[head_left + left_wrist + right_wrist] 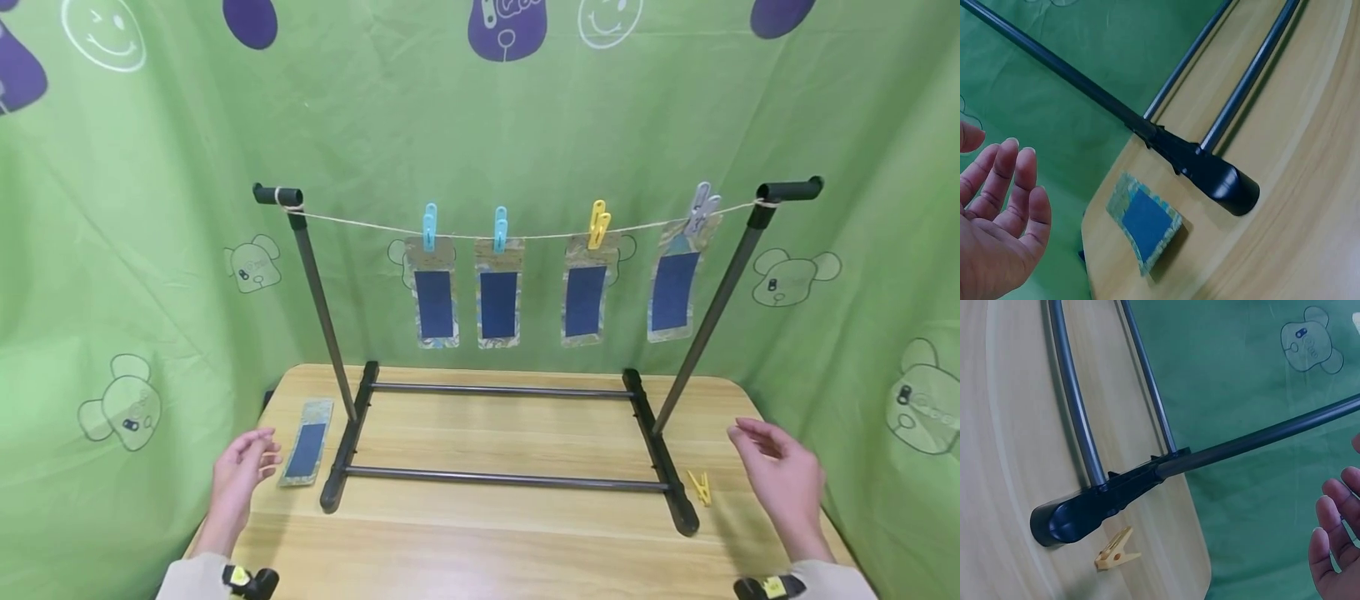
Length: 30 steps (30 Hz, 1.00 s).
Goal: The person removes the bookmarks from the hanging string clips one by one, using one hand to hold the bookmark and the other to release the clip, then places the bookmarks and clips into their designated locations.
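My left hand (pixel 238 479) hovers at the table's left side, fingers loosely curled around nothing. Just to its right lies a patterned card with a dark blue panel (pixel 307 450), slightly bowed in the left wrist view. On the other side, my right hand (pixel 783 479) is raised with relaxed, empty fingers. A yellow clothespin (pixel 702 488) lies on the wood between that hand and the rack's right foot. Similar cards hang from the string (pixel 360 223): two under blue clothespins (pixel 429 227), one under a yellow clothespin (pixel 598 225), and the rightmost under grey clothespins (pixel 702 210).
A black rack (pixel 510 477) stands on the wooden table (pixel 480 533), its two slanted posts (pixel 318 292) carrying the string between their tops. Green curtain (pixel 360 108) with cartoon prints surrounds the table at the back and sides.
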Tool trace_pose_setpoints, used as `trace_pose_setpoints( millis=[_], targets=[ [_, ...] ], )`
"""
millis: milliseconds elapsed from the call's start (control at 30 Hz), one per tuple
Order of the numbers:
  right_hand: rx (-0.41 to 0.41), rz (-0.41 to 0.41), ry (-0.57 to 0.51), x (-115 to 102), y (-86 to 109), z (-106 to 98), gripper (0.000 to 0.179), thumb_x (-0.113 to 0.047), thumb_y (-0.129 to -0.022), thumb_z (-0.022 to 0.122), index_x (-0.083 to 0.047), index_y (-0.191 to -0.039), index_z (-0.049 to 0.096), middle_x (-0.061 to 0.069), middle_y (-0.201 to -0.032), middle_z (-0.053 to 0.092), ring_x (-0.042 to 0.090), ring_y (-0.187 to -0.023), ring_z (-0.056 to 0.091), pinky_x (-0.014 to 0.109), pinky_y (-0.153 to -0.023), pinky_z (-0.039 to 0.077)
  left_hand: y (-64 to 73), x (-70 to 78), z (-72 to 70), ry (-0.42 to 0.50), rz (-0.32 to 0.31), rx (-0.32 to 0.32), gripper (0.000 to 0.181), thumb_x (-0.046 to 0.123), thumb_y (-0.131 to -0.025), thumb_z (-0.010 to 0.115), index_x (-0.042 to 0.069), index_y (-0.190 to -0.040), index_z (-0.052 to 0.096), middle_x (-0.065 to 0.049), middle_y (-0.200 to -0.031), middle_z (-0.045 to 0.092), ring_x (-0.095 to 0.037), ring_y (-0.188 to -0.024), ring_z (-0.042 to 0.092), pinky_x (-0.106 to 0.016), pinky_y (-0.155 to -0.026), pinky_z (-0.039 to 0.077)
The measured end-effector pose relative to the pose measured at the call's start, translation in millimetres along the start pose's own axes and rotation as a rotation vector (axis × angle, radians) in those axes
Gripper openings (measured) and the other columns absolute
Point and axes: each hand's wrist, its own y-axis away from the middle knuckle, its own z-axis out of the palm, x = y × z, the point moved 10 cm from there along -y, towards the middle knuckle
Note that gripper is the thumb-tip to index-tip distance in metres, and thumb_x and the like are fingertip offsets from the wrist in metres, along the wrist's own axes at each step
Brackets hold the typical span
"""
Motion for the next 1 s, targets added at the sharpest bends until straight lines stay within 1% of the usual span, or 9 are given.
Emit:
trace_pose_setpoints(
  millis=[133,200,300,400,500,633,800,1000],
  targets=[
    [0.015,-0.033,-0.010,-10.3,2.7,0.2,0.036,-0.034,-0.088,0.072,-0.007,-0.112,0.070,-0.037,-0.080,0.056,-0.013,-0.069,0.055,0.006,-0.058,0.044,1.9,6.3,3.1,0.006,0.011,-0.001,0.022,0.010,-0.098,0.054,0.004,-0.119,0.055,0.005,-0.085,0.066,-0.013,-0.078,0.065,-0.022,-0.071,0.056],
    [0.020,-0.045,-0.018,-14.3,4.0,0.5,0.034,-0.032,-0.088,0.072,-0.007,-0.112,0.070,-0.037,-0.080,0.056,-0.013,-0.069,0.056,0.006,-0.057,0.044,3.0,9.1,5.1,0.008,0.018,-0.005,0.024,0.008,-0.097,0.054,0.002,-0.120,0.054,0.005,-0.083,0.066,-0.013,-0.078,0.065,-0.022,-0.070,0.056],
    [0.024,-0.061,-0.038,-20.1,4.9,1.2,0.033,-0.030,-0.088,0.073,-0.007,-0.112,0.070,-0.036,-0.081,0.057,-0.013,-0.071,0.056,0.004,-0.059,0.045,4.6,12.6,8.0,0.010,0.026,-0.011,0.028,0.007,-0.097,0.053,-0.002,-0.124,0.051,0.006,-0.082,0.067,-0.013,-0.076,0.065,-0.022,-0.069,0.056],
    [0.024,-0.072,-0.069,-24.5,4.5,1.9,0.030,-0.026,-0.088,0.073,-0.008,-0.112,0.070,-0.033,-0.083,0.059,-0.012,-0.073,0.057,0.003,-0.062,0.046,5.6,15.3,10.9,0.009,0.034,-0.022,0.030,0.007,-0.098,0.053,-0.004,-0.125,0.050,0.007,-0.082,0.067,-0.011,-0.075,0.064,-0.023,-0.070,0.056],
    [0.026,-0.078,-0.079,-29.1,4.1,1.9,0.028,-0.025,-0.088,0.073,-0.009,-0.111,0.070,-0.031,-0.088,0.061,-0.012,-0.074,0.057,0.003,-0.063,0.046,6.0,18.7,13.8,0.003,0.045,-0.034,0.030,0.008,-0.098,0.053,-0.004,-0.125,0.050,0.006,-0.083,0.067,-0.009,-0.074,0.064,-0.023,-0.071,0.056],
    [0.029,-0.083,-0.088,-35.9,6.1,0.6,0.029,-0.025,-0.088,0.073,-0.009,-0.113,0.070,-0.027,-0.093,0.064,-0.011,-0.076,0.058,0.003,-0.064,0.046,8.4,23.7,17.6,-0.004,0.071,-0.044,0.029,0.008,-0.098,0.053,-0.003,-0.124,0.050,0.002,-0.085,0.068,-0.011,-0.076,0.064,-0.024,-0.072,0.057],
    [0.036,-0.075,-0.120,-43.4,10.6,-0.8,0.029,-0.024,-0.087,0.074,-0.010,-0.113,0.070,-0.024,-0.095,0.065,-0.009,-0.077,0.059,0.004,-0.064,0.047,11.7,30.3,23.2,-0.013,0.100,-0.069,0.029,0.007,-0.098,0.053,-0.005,-0.125,0.049,0.003,-0.084,0.068,-0.014,-0.078,0.065,-0.024,-0.071,0.057],
    [0.045,-0.082,-0.144,-51.2,16.8,-2.7,0.028,-0.022,-0.088,0.074,-0.010,-0.113,0.070,-0.021,-0.096,0.067,-0.007,-0.078,0.060,0.005,-0.064,0.047,15.1,37.4,29.1,-0.013,0.135,-0.096,0.031,0.006,-0.098,0.052,-0.007,-0.126,0.047,0.004,-0.084,0.068,-0.012,-0.076,0.065,-0.023,-0.070,0.057]
  ],
)
